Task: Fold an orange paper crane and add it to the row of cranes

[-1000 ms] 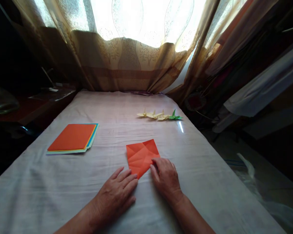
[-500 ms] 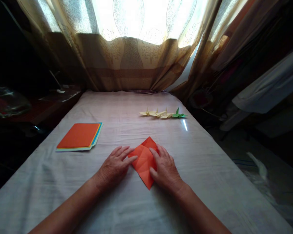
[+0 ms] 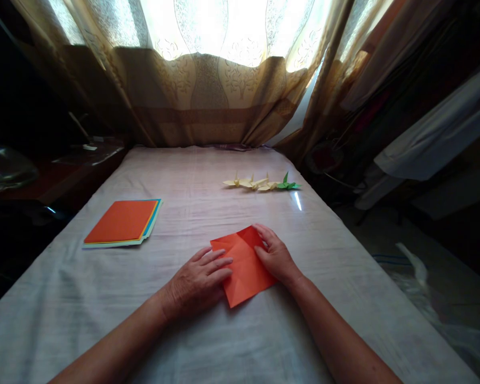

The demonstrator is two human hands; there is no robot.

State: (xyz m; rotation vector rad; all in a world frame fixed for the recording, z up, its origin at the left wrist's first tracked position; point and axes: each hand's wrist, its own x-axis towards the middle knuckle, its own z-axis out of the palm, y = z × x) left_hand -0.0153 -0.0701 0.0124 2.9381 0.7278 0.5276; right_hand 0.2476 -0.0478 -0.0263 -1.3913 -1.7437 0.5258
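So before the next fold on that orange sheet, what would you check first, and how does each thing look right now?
1. Orange sheet lying flat on the cloth-covered table: ok, creased but flat.
2. Left hand pinning the sheet: ok, its fingers rest on the left edge.
3. Right hand on the sheet: ok, it covers the right corner.
4. Creases sharp enough to follow: cannot tell, only faint lines show.
5. Folded paper figures out of the way: ok, they lie well beyond the sheet.
6. Stack of coloured paper apart from the hands: ok, it lies off to the left.
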